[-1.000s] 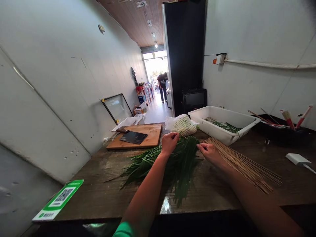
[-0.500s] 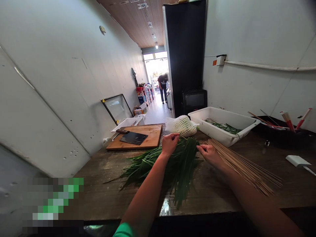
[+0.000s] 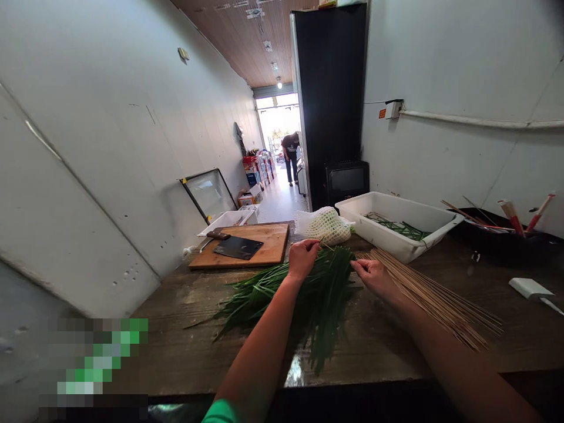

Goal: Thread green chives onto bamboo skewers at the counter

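Note:
A large heap of long green garlic chives (image 3: 259, 288) lies across the table, and one bunch (image 3: 330, 317) fans down toward me between my hands. My left hand (image 3: 304, 258) is closed in a pinch at the top of that bunch, with a thin light skewer tip showing by its fingertips. Thumb and fingers of my right hand (image 3: 370, 275) pinch the bunch's upper right edge; whether the skewer's other end is also between them is hidden. A spread pile of wooden skewers (image 3: 436, 294) lies beside and partly under my right forearm.
A cleaver (image 3: 238, 247) rests on a wooden cutting board (image 3: 275, 238) at the left. Behind my hands are a net-wrapped bundle (image 3: 324, 225) and a white tub (image 3: 388, 205) with some chives. A dark tray (image 3: 546, 241) and white charger (image 3: 531, 288) lie right. A person (image 3: 291, 153) bends by the doorway.
Both hands keep almost the same place and grip on the bunch. Only a very slight shift of the whole view shows.

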{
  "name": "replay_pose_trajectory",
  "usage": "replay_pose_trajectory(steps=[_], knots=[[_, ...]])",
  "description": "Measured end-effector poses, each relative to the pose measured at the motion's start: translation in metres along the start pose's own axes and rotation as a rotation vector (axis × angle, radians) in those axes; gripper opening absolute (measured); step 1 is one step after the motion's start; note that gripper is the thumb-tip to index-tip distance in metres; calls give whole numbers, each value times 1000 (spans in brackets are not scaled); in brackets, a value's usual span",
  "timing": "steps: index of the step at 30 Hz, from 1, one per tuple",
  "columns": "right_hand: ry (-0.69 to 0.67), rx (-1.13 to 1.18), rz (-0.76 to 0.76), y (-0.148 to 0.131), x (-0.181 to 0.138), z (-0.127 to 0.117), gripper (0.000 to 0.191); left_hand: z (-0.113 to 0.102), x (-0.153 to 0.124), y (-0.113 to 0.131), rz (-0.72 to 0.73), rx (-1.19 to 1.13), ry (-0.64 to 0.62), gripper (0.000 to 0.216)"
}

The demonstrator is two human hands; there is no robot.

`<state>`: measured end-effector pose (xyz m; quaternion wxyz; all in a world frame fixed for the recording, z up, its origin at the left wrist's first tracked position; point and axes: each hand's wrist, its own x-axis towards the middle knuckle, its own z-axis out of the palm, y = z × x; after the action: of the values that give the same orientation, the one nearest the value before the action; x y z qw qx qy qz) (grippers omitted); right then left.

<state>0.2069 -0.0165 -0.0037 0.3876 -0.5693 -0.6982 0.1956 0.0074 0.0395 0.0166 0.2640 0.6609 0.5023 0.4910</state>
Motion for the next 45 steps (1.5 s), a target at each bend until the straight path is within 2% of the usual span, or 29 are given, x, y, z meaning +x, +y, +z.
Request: replay_pose_trajectory(steps=[32, 37, 42, 45], knots=[[16, 3, -3, 2, 0, 3, 49, 1, -2, 2, 6, 91, 31, 19], [44, 10, -27, 3, 1, 5, 49, 7, -10, 7, 63, 179, 28, 17], [79, 14, -20, 2, 1, 6, 48, 22, -22, 14, 178, 258, -86, 21], [89, 8, -25, 3, 1, 5, 49, 16, -22, 19, 205, 273, -99, 23]])
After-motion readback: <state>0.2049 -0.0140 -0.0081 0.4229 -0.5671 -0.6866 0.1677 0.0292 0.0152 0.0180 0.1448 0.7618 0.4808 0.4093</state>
